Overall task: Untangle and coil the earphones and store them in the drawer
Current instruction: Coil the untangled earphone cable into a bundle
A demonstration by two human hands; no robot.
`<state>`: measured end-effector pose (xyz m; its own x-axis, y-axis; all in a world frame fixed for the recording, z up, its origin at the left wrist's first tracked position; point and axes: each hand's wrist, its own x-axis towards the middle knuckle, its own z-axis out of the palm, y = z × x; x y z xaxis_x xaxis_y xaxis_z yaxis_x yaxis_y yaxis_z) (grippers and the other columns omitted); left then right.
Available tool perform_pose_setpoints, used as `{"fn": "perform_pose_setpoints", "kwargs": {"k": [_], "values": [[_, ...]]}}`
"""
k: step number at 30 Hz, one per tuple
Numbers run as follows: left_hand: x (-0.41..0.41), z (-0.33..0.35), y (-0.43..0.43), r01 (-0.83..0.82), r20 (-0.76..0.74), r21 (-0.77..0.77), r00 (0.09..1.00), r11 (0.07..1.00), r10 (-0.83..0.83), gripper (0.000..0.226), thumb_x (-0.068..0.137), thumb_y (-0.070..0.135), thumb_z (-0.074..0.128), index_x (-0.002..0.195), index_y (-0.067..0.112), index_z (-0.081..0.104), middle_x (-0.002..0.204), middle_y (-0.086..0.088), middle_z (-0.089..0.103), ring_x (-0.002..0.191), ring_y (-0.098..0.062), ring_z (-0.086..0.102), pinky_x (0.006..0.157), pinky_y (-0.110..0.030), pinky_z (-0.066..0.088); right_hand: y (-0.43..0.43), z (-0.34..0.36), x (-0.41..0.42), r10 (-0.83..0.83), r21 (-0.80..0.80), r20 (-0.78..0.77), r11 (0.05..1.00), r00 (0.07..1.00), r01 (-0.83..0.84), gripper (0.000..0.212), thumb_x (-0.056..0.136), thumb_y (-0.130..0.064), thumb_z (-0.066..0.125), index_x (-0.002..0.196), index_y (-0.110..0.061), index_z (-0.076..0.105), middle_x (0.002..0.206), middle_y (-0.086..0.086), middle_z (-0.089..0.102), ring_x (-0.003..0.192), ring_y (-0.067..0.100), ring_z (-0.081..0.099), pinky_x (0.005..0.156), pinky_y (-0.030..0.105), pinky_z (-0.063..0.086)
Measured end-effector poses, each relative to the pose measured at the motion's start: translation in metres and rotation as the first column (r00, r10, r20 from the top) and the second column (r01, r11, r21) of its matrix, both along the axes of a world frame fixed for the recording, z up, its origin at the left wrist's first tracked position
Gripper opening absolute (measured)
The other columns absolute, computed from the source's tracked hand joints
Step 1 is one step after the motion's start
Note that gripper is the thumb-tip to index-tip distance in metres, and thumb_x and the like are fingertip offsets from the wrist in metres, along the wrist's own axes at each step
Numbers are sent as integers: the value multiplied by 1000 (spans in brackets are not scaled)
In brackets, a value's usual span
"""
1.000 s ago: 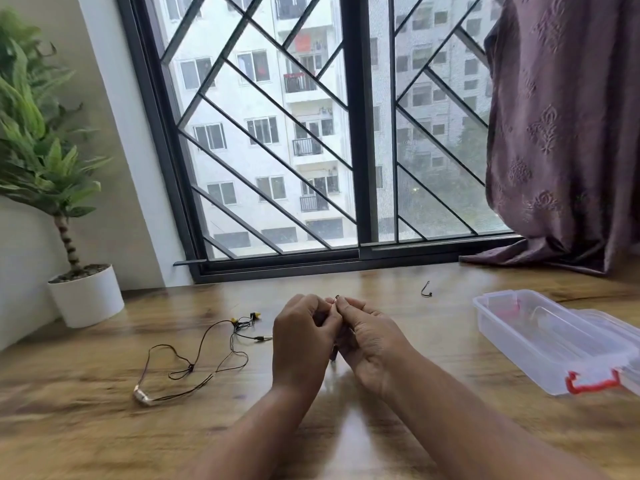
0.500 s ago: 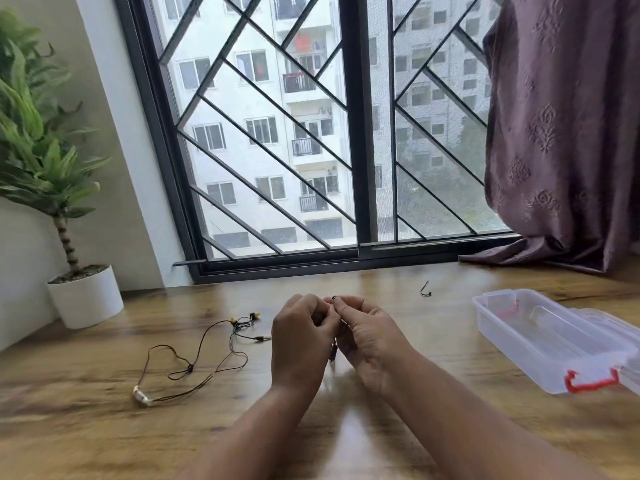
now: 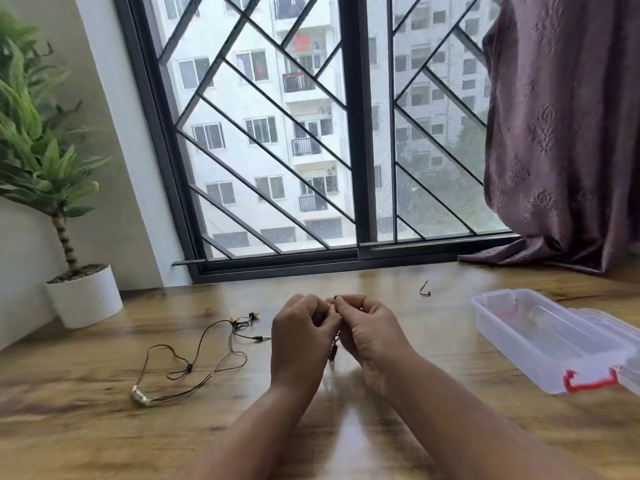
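Note:
My left hand (image 3: 299, 336) and my right hand (image 3: 369, 332) are held together above the middle of the wooden table (image 3: 346, 427), fingers curled. Between them they pinch a small dark earphone bundle (image 3: 333, 351); a bit of it hangs down between the palms, and a dark tip pokes out at the top. Most of it is hidden by the fingers. A second pair of earphones (image 3: 194, 362) with yellow buds lies loose on the table to the left of my hands, its thin black cable spread in loops.
A clear plastic box (image 3: 540, 337) with a red latch stands open at the right. A small black hook-shaped piece (image 3: 424, 289) lies near the window sill. A potted plant in a white pot (image 3: 85, 296) stands at the far left. A curtain hangs at the right.
Both hands stay together in the same place; the fingers shift only slightly on the small bundle. The loose earphones on the table have not moved.

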<state>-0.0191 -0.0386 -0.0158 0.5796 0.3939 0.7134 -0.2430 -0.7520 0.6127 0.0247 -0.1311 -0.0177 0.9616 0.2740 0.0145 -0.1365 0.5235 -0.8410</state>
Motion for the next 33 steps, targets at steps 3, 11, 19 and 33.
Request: {"fn": "perform_pose_setpoints", "kwargs": {"k": [3,11,19,33], "values": [[-1,-1,0,-1,5,-4,1000,1000,1,27,76,12,79,58,20,61,61,6,54,67,-6,55,58,-6,36,0,0,0,-8,-3,2,1000,1000,8,3,95,-4,68,95,-1,70,93,20,76,74,24,72,67,33,59],[-1,-1,1,-19,-3,7,1000,1000,19,26,76,13,79,58,19,61,61,6,55,68,-8,55,58,-8,37,0,-1,0,-36,-53,34,998,999,38,3,94,-5,69,93,-3,71,101,24,76,83,27,71,76,36,58],[0,-1,2,-26,-9,4,1000,1000,26,25,76,12,79,59,19,61,62,6,56,66,-10,55,57,-11,38,2,-3,5,-112,-236,199,959,974,159,11,92,-5,72,83,-12,72,90,15,78,83,23,71,80,38,59],[1,0,3,-24,11,-2,1000,1000,24,24,74,15,83,60,20,64,62,6,56,67,-11,56,57,-9,37,-1,-4,7,-123,-244,245,952,962,183,4,91,-11,73,88,-13,73,90,10,79,95,32,75,90,46,61]]}}
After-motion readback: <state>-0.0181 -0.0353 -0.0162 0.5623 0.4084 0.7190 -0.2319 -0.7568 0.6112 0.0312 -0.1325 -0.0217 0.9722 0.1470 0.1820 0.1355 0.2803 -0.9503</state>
